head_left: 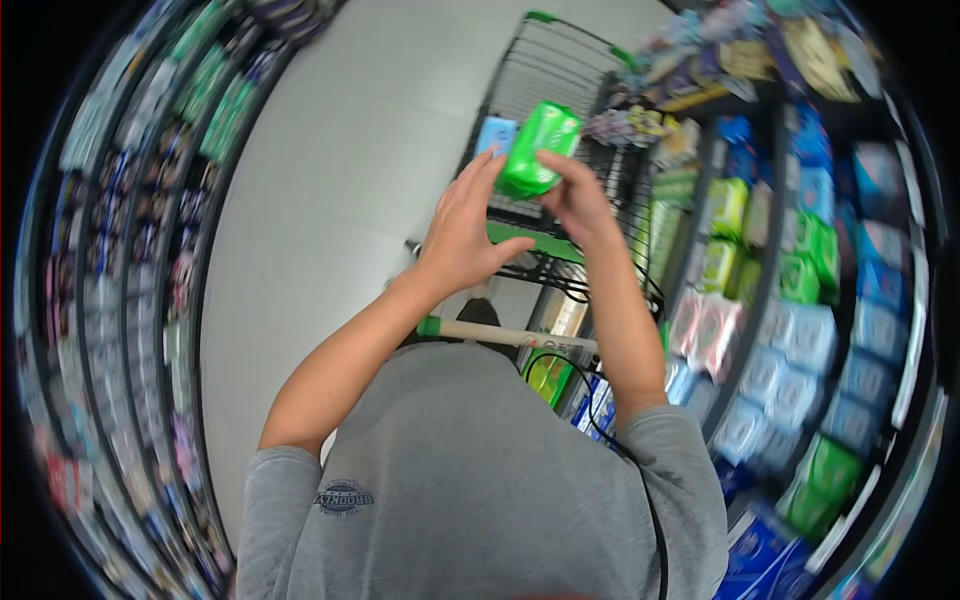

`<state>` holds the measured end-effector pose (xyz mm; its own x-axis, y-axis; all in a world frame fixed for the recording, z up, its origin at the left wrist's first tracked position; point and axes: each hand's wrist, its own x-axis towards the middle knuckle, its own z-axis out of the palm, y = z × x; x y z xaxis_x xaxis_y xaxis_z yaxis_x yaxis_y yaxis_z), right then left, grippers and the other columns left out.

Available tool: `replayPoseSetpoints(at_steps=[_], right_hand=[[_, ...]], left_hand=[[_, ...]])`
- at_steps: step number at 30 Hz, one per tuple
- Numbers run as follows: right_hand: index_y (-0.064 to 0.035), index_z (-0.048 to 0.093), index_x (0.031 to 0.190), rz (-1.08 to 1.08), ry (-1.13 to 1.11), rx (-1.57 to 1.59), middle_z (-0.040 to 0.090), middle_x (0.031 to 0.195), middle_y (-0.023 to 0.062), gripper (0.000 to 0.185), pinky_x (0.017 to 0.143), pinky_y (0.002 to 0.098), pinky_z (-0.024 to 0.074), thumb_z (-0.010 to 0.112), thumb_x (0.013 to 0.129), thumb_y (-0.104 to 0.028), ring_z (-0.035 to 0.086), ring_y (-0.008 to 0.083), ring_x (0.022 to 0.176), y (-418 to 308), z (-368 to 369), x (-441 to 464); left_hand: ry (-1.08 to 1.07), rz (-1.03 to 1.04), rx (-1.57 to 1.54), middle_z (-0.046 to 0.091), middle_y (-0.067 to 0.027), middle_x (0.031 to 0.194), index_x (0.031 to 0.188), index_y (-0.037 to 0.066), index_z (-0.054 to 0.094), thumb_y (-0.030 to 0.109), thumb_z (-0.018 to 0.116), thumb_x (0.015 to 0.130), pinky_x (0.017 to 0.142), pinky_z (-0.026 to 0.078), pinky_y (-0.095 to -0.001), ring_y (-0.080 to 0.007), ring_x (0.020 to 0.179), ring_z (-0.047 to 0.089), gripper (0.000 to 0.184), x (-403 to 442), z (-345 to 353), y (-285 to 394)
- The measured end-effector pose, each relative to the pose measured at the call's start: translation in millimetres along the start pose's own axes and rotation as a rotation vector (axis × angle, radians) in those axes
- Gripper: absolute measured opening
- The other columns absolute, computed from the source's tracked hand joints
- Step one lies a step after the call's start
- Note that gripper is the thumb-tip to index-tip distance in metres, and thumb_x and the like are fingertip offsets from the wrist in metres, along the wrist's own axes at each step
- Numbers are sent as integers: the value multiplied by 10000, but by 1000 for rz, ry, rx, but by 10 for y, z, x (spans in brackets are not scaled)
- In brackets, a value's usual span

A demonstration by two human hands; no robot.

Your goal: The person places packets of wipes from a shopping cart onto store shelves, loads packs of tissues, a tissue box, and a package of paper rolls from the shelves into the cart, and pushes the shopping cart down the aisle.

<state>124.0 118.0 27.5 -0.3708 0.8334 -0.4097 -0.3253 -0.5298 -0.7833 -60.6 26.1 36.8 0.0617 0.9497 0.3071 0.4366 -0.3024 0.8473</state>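
A bright green package is held over the shopping cart by my right hand, whose thumb and fingers close on its right side. To the left of the package my left hand has its fingers spread and its thumb stretched out to the right, and nothing shows in its grasp. Its fingertips come close to the package; whether they touch it is unclear. Just behind these fingertips, a light blue item shows in the cart.
The cart's pale handle with a green end crosses in front of my body. Shelves of green, blue and white packages line the right side. More stocked shelves stand on the left beyond the grey floor. A black cable hangs on the right.
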Motion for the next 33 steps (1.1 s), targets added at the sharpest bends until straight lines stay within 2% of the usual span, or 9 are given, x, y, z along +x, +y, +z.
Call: replayPoseSetpoints(at_steps=[4,6,13,16,21,24,27,29,33], right_hand=[[-5,602,1117,-75,47,74,662,1048,83,410,824,321,535,596,943,-377,656,196,941,-18,436,-590],[-9,577,1141,-130,178,48,648,1059,76,463,829,325,529,583,944,-428,652,202,952,33,460,-843],[12,562,1202,-261,584,68,647,1056,99,451,819,348,534,717,862,-241,652,186,966,189,248,-1311],[20,602,1154,-134,290,9,664,1052,113,430,777,355,549,729,845,-251,665,185,941,111,-1,-1328],[4,637,1091,-26,367,-20,688,1013,94,342,760,351,568,708,853,-230,687,192,873,-96,-449,-1119],[-47,621,1100,-183,572,27,674,1034,72,353,791,373,571,717,833,-257,674,203,909,-645,-1001,-1204],[-94,604,1131,-524,747,159,640,1086,84,334,844,437,539,689,852,-256,626,244,982,-1379,-1665,-1419],[-119,585,1159,-692,921,243,616,1133,102,355,838,489,530,681,862,-288,608,272,1005,-1862,-2632,-1482],[-44,492,1263,-796,1229,353,570,1195,175,516,873,590,515,713,851,-263,588,361,1068,-2590,-2919,-1896]], left_hand=[[13,84,-201,555,-182,1273,1372,15,398,128,809,711,977,459,-383,-313,1183,552,787,189,171,210],[-4,-90,-450,603,-147,1184,1307,-4,451,76,787,712,926,484,-363,-243,1112,592,688,91,118,288],[-400,-533,-1070,609,-109,1092,1216,-12,480,49,663,772,777,549,-298,-180,946,635,484,-14,232,153],[-465,-681,-1085,609,-111,1090,1214,-10,477,101,609,839,668,569,-281,-180,890,647,412,92,142,279],[-348,-533,-716,666,-72,867,1234,-36,554,317,509,999,610,526,-254,-143,735,639,426,121,236,-60],[-460,-335,-188,664,-85,755,1108,4,648,284,619,914,633,520,-304,-146,678,630,342,-164,331,-590],[-550,-225,53,669,-133,737,1030,26,680,252,654,837,766,519,-360,-223,686,651,298,-580,313,-804],[-728,139,594,673,-162,716,986,51,695,241,647,800,936,456,-394,-305,715,654,270,-693,286,-740],[-542,-38,492,669,-155,667,974,72,707,253,637,791,1030,386,-401,-315,770,660,266,-701,328,-829]])
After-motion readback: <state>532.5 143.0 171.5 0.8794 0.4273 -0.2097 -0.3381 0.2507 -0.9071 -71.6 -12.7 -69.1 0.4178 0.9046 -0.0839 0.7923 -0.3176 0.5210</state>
